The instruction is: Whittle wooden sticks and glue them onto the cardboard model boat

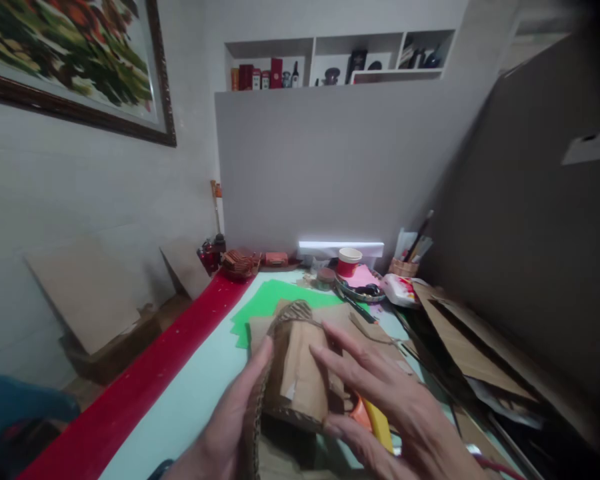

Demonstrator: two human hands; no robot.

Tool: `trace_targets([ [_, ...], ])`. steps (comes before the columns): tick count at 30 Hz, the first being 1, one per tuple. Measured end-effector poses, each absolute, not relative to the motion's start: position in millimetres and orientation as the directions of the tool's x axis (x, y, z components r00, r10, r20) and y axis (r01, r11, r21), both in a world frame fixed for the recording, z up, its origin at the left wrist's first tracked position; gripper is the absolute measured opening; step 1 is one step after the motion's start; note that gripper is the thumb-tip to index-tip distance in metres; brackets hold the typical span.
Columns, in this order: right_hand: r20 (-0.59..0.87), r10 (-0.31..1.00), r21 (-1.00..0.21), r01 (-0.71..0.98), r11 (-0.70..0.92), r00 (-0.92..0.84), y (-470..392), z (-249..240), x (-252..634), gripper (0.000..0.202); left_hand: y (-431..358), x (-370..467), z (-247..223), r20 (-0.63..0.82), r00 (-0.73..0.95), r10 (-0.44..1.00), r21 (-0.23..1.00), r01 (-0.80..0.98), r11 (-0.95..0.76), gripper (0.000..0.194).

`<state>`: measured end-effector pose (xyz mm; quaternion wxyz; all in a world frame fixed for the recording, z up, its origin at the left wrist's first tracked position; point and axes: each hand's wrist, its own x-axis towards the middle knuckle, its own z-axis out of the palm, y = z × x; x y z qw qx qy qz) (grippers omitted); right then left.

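A curved cardboard piece (303,373) with corrugated edges stands over the near part of the table, between my two hands. My left hand (225,420) presses along its left side, thumb up against the outer cardboard edge. On the right, my right hand (390,393) has its fingers spread, with the fingertips touching the piece's top and right side. Orange and yellow objects (377,423) lie partly hidden beneath my right hand. Behind the piece are green sheets (267,303) and flat brown cardboard.
A red and white cup (349,263), a round tray (363,293) and a pen holder (404,267) stand at the back. Cardboard sheets (470,340) are stacked at right. A red strip (180,347) runs down the table's left edge.
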<state>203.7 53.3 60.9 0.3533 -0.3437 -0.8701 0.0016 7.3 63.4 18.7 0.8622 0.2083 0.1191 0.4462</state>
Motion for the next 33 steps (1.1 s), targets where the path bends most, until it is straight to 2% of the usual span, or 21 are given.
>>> trace_targets([
  [3, 0.602, 0.625, -0.273, 0.606, 0.747, -0.498, 52.9, 60.2, 200.4, 0.046, 63.0, 3.9, 17.5, -0.111, 0.593, 0.798, 0.417, -0.701, 0.579, 0.061],
  [6, 0.586, 0.639, -0.302, 0.597, 0.743, -0.498, 52.1, 59.6, 198.5, 0.044, 62.2, 1.5, 20.9, -0.141, 0.581, 0.802, 0.427, -0.695, 0.578, 0.061],
  [13, 0.562, 0.657, -0.335, 0.589, 0.736, -0.502, 48.1, 64.8, 199.4, 0.042, 60.4, 1.3, 29.4, -0.106, 0.581, 0.807, 0.521, -0.659, 0.543, 0.057],
  [25, 0.533, 0.694, -0.388, 0.589, 0.709, -0.484, 47.0, 61.5, 199.7, 0.044, 60.3, 3.3, 25.0, -0.115, 0.512, 0.851, 0.484, -0.719, 0.498, 0.053],
  [33, 0.496, 0.710, -0.423, 0.575, 0.700, -0.500, 47.6, 59.2, 200.9, 0.045, 63.0, 2.1, 24.6, -0.112, 0.544, 0.832, 0.480, -0.703, 0.525, 0.055],
])
